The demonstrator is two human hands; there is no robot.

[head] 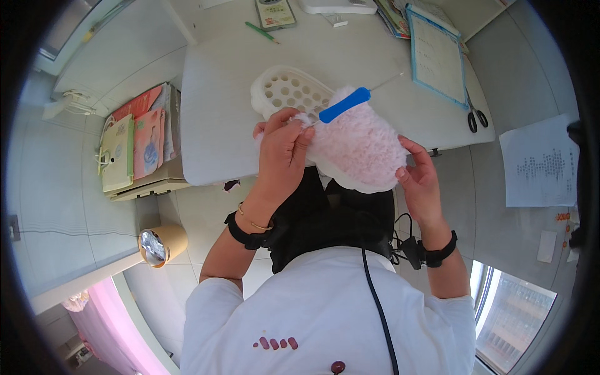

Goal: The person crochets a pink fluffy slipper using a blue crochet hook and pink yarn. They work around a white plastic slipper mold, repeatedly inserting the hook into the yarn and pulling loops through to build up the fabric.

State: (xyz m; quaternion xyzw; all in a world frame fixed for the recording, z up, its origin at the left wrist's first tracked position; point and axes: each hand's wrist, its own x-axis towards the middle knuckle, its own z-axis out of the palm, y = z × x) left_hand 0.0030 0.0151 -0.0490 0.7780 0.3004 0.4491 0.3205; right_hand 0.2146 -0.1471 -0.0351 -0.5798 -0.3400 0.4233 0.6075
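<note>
My left hand pinches the left end of a fluffy pale pink piece, close to a thin metal shaft. That shaft belongs to a blue-handled tool, perhaps a crochet hook, lying slanted over the plush with thin metal at both ends of its handle. At the plush's lower right edge, my right hand holds it between thumb and fingers. A white scalloped rim, possibly a sole, shows beneath the fluff. Behind my left hand, a white perforated sole-shaped piece rests on the table, partly covered by the plush.
On the white table are a green pencil, a phone-like object, a blue-framed board and black-handled scissors at the right edge. Folders stand left of the table, above a bin. A black cable crosses my shirt.
</note>
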